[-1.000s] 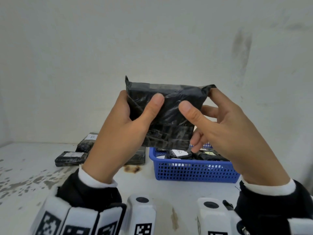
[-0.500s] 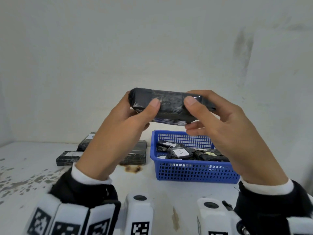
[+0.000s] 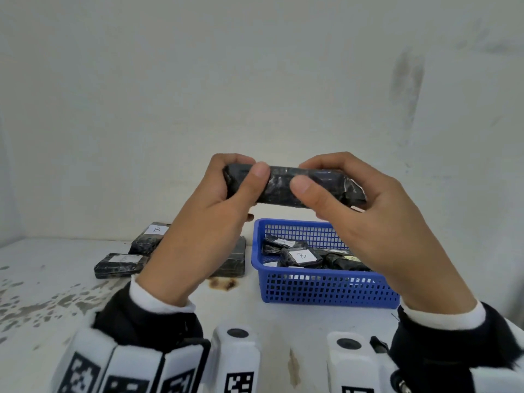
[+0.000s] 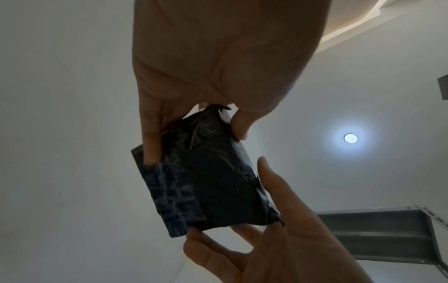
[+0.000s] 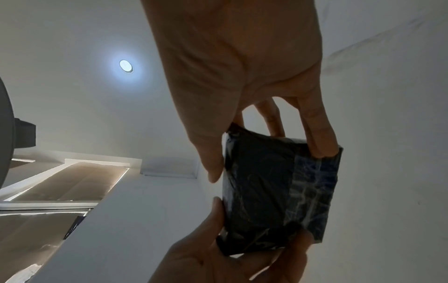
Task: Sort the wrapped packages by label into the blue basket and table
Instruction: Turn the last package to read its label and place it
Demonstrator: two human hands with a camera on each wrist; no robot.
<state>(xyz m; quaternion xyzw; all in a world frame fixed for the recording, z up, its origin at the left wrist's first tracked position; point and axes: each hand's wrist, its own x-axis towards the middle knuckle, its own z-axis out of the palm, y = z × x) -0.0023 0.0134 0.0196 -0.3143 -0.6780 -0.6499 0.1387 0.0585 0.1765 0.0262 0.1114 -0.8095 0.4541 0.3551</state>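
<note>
Both hands hold a black wrapped package (image 3: pixel 283 187) in the air above the table, edge-on to the head view. My left hand (image 3: pixel 226 191) grips its left end, thumb in front and fingers behind. My right hand (image 3: pixel 334 191) grips its right end the same way. Both wrist views show the package's (image 4: pixel 206 183) (image 5: pixel 276 191) dark underside with clear tape; no label shows on it. The blue basket (image 3: pixel 326 290) stands on the table below and right, holding several black packages, one labelled B (image 3: pixel 302 256).
Three black packages lie on the white table (image 3: pixel 56 293) to the left of the basket: one labelled B (image 3: pixel 147 238), one in front of it (image 3: pixel 120 265), one partly behind my left wrist (image 3: pixel 232 259). A white wall stands close behind.
The package has tipped from upright, with its broad face toward me, to lying flat and edge-on. Both hands kept their hold and turned with it.
</note>
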